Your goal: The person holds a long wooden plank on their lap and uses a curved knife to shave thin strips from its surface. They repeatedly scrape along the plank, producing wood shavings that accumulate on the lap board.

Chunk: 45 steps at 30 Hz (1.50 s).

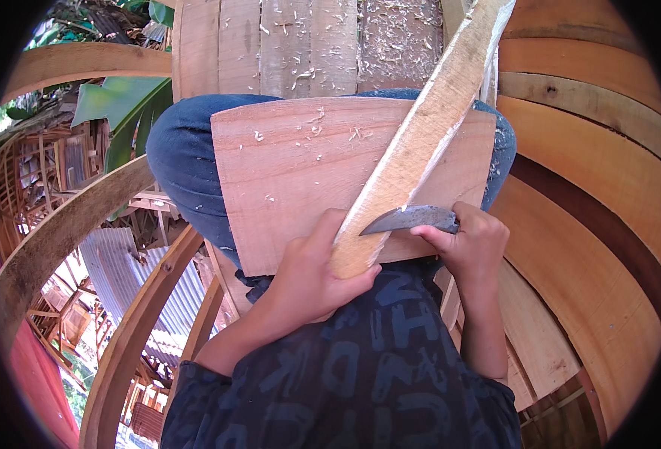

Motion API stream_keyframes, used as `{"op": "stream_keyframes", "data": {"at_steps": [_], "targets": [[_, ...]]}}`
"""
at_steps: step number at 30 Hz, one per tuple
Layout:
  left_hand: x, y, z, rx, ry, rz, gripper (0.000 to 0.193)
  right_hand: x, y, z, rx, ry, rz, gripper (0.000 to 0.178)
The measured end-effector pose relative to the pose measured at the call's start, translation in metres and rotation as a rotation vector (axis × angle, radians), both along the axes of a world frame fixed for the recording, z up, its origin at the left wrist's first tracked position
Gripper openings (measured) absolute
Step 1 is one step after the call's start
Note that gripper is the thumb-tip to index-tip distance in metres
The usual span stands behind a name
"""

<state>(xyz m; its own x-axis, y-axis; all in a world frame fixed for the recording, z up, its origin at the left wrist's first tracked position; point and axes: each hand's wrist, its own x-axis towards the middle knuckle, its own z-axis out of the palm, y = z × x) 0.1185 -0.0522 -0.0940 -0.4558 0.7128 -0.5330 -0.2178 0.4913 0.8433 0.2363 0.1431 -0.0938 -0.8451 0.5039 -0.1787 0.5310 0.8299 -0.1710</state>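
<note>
A long strip of pale wood point(413, 153) slants from my lap up to the far right, with white, freshly cut edges. Its near end is gripped by my left hand point(312, 266), thumb along one side and fingers around the other. In my right hand point(471, 239) is a knife point(409, 218) with a curved dark blade; the handle is hidden in my fist. The blade lies across the strip, its tip pointing left, close to my left hand. Beneath the strip a flat wooden board point(293, 172) rests over my thighs, with a few shavings on it.
Wood shavings litter the plank floor point(285, 45) ahead. A wall of orange-brown planks point(570, 157) curves along the right. To the left are wooden rails point(68, 224), with a banana leaf point(125, 108) and corrugated metal sheets point(151, 284) beyond and below.
</note>
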Motion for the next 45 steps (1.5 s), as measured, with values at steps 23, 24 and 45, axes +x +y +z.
{"op": "stream_keyframes", "data": {"at_steps": [23, 24, 45], "targets": [[0.006, -0.008, -0.008, 0.071, 0.118, 0.009, 0.056, 0.005, -0.013, -0.007, -0.152, 0.045, 0.037, 0.067], [0.007, -0.008, -0.008, 0.077, 0.132, 0.014, 0.056, 0.003, -0.005, -0.008, -0.118, 0.04, 0.061, 0.068], [0.007, 0.001, 0.001, -0.045, -0.035, 0.044, 0.058, -0.003, -0.008, 0.005, -0.159, -0.052, 0.016, 0.066]]}}
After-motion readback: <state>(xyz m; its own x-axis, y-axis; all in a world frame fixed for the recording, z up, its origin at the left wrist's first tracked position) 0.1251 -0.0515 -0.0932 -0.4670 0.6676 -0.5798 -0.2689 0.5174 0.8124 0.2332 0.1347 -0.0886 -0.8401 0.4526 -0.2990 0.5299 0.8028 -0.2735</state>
